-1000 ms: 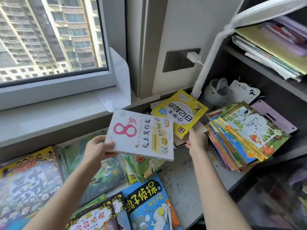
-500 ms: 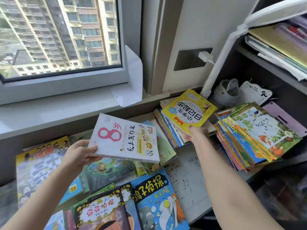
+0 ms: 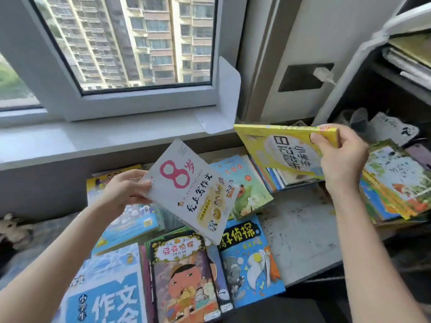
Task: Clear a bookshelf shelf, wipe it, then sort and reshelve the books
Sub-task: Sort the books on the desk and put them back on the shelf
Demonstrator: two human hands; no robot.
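My left hand (image 3: 126, 192) grips the left edge of a white book with a pink 8 (image 3: 191, 190), holding it tilted above the spread books. My right hand (image 3: 340, 157) pinches the corner of a yellow book (image 3: 279, 150), raised in the air over a low stack of thin books (image 3: 263, 173). Picture books lie flat on the surface below: a blue detective book (image 3: 249, 259), a dark-framed cartoon book (image 3: 184, 276), a blue composition book (image 3: 105, 290) and a green one (image 3: 245, 192). The shelf (image 3: 396, 89) stands at the right.
A tilted pile of colourful thin books (image 3: 396, 183) sits at the right, under the shelf. A white bookend (image 3: 224, 99) stands on the window sill (image 3: 93, 141). A wall socket with a white plug (image 3: 321, 74) is behind. A bare grey patch of surface (image 3: 300, 229) lies between the piles.
My right hand has lifted the yellow book off the stack and raised it to the right. My left hand has tilted the white book, and the view has shifted left.
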